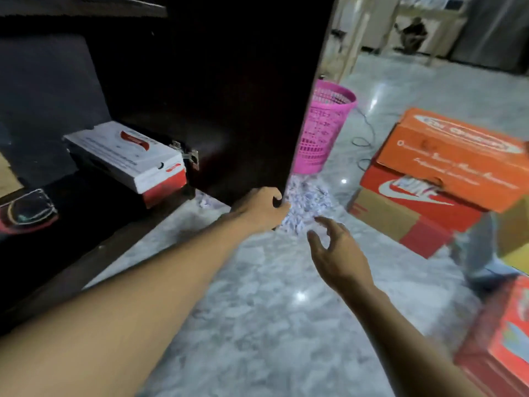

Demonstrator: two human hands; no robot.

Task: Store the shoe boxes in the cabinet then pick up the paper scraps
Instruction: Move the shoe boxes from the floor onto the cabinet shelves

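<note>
paper scraps [307,202], just beyond right fingers [332,224]

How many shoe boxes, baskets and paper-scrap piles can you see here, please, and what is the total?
Shoe boxes: 5 (white-and-red box in the cabinet; top orange box, red Nike box and brown-and-red box stacked; lower-right orange box); blur at the right edge may hide more
Pink basket: 1
Paper-scrap pile: 1
Total: 7
</note>
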